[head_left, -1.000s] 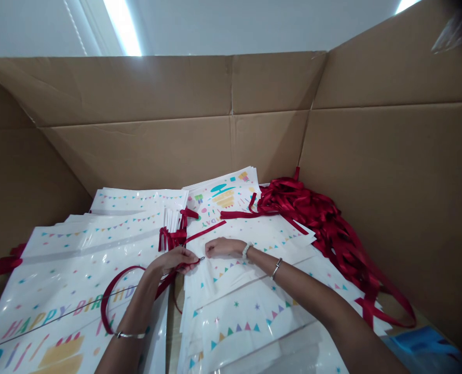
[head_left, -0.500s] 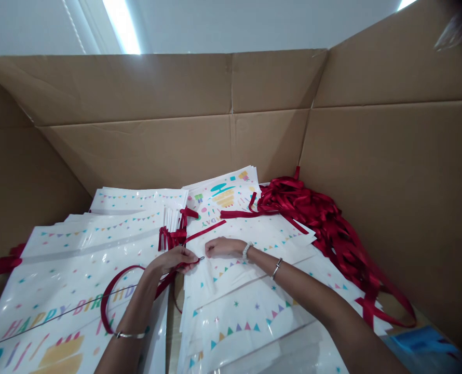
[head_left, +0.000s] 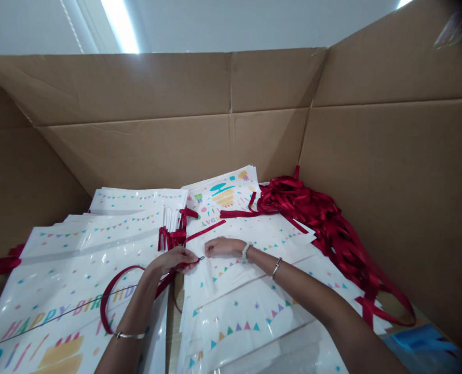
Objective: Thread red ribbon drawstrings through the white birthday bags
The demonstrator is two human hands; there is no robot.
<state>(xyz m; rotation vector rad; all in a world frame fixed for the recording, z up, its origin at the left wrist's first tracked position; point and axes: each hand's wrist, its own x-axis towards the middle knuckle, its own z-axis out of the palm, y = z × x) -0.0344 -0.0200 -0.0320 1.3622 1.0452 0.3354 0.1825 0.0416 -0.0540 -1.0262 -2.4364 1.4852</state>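
My left hand [head_left: 178, 259] is closed on a dark red ribbon [head_left: 107, 293], which loops back over the left stack and my forearm. A small metal loop [head_left: 202, 258] sticks out past its fingertips. Just right of it, my right hand [head_left: 220, 247] rests with curled fingers on the right stack of white printed bags [head_left: 246, 306]; what its fingertips pinch, if anything, is too small to make out. Under my left forearm lies the left stack of white "Happy Birthday" bags [head_left: 71, 265], with red ribbon ends [head_left: 172, 239] at its inner edge.
A big tangle of red ribbons [head_left: 312, 213] lies along the right stack's far right side. Tall brown cardboard walls [head_left: 145, 150] stand behind and on both sides. A blue item [head_left: 421, 340] lies at the lower right, and more red ribbon [head_left: 1, 265] shows at the far left.
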